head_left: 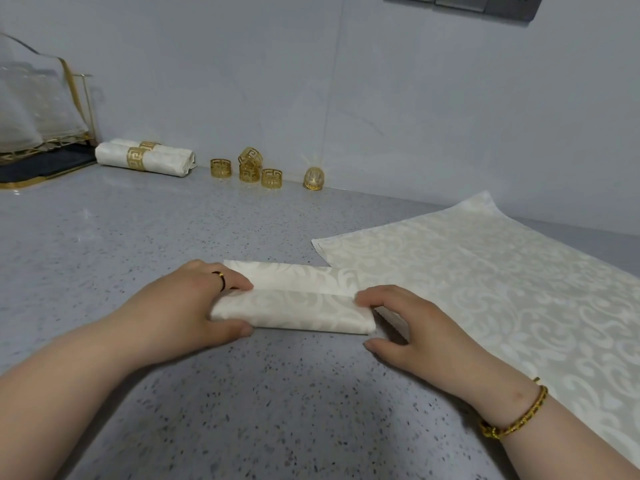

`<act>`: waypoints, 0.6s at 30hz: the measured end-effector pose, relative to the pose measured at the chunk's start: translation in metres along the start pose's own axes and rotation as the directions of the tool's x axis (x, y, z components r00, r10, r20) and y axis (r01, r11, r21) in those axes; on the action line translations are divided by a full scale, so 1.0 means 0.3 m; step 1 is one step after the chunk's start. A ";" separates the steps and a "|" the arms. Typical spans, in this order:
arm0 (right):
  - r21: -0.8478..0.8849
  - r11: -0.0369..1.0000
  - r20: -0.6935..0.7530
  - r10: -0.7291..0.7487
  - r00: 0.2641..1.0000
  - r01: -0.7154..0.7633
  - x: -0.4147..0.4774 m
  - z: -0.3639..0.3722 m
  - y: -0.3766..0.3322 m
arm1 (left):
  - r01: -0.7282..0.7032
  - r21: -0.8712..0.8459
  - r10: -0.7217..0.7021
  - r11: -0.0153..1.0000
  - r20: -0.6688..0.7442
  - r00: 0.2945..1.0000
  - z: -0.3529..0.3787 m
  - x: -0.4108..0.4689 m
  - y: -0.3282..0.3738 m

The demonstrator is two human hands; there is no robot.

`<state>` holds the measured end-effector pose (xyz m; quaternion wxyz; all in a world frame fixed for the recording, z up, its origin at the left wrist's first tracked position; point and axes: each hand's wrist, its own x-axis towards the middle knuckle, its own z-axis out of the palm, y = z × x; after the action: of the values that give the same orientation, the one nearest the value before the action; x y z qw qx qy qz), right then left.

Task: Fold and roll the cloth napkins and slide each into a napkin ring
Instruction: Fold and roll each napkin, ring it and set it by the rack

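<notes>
A cream patterned napkin (298,306) lies partly rolled on the grey counter in front of me, its unrolled strip on the far side. My left hand (194,303) grips the roll's left end, fingers over the top and thumb at the near side. My right hand (394,317) holds the right end the same way, fingers curled onto it. Several gold napkin rings (249,169) stand by the back wall. Two rolled napkins in gold rings (143,159) lie at the back left.
A flat cream napkin (485,278) is spread on the counter to the right, touching the roll's right end. A gold wire rack with a white cover (38,112) stands on a dark mat at the far left. The grey wall runs along the back.
</notes>
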<state>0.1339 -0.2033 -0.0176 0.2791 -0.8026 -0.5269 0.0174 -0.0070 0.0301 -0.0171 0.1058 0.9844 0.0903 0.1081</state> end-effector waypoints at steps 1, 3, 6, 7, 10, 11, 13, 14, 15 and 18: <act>-0.004 1.000 -0.015 -0.009 1.000 0.009 0.001 0.006 0.002 | 0.014 0.006 -0.014 1.000 -0.018 1.000 0.001 0.000 0.001; -0.010 1.000 -0.061 -0.023 0.998 0.023 0.005 0.020 0.002 | 0.032 -0.007 -0.032 0.999 -0.038 0.999 -0.001 -0.001 0.000; -0.022 0.999 -0.082 -0.039 0.996 0.038 0.007 0.033 0.002 | 0.019 -0.045 -0.020 0.999 -0.025 0.999 -0.018 -0.013 0.004; -0.012 0.999 -0.081 -0.044 0.996 0.043 0.005 0.034 0.003 | 0.015 -0.050 -0.016 0.999 -0.022 1.000 -0.025 -0.018 0.004; 0.086 0.996 -0.059 0.009 0.998 -0.004 0.000 0.028 0.004 | 0.061 -0.148 -0.065 0.987 -0.016 0.998 -0.038 -0.036 -0.007; 0.140 0.989 -0.043 0.046 0.998 -0.040 0.000 0.026 0.002 | 0.081 -0.223 -0.085 0.971 -0.008 0.996 -0.042 -0.038 -0.009; 0.223 0.970 -0.018 0.107 0.994 -0.100 0.005 0.024 -0.005 | 0.097 -0.332 -0.095 0.938 0.022 0.995 -0.049 -0.037 -0.013; 0.250 0.962 -0.016 0.120 0.993 -0.113 0.007 0.024 -0.010 | 0.100 -0.360 -0.092 0.928 0.039 0.995 -0.051 -0.035 -0.015; 0.269 0.956 -0.020 0.125 0.992 -0.115 0.008 0.025 -0.016 | 0.102 -0.377 -0.087 0.920 0.058 0.995 -0.054 -0.034 -0.016; 0.307 0.944 -0.019 0.138 0.990 -0.125 0.006 0.029 -0.026 | 0.099 -0.420 -0.070 0.902 0.084 0.994 -0.059 -0.034 -0.022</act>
<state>0.1253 -0.1958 -0.0207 0.4085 -0.7834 -0.4575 0.1008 -0.0219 0.0377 -0.0038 0.3244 0.9361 0.1035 0.0875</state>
